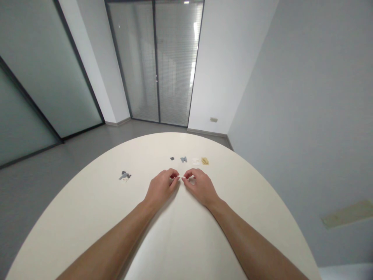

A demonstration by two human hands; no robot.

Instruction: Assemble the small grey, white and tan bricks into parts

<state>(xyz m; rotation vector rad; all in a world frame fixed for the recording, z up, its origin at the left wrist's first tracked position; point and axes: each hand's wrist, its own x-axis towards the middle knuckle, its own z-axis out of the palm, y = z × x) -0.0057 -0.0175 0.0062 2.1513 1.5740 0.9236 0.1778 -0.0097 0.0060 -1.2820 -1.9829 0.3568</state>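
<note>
Between my two hands is a thin, short white stick (181, 177), too small to name more exactly. My left hand (163, 184) pinches its left end with thumb and forefinger. The right end sits in a like pinch of my right hand (201, 185). Both hands are low over the round white table (180, 241). Just beyond them lie a small dark piece (172, 158), a grey-blue piece (183, 159), a white square (196, 161) and a yellowish square (205, 160) with something on it.
Left of my hands is a small heap of grey and dark scraps (124, 175) with thin pale bits beside it. Past the table's far edge stand a glass door with blinds (175, 70) and white walls (233, 50). Frosted glass panels (43, 70) are at left.
</note>
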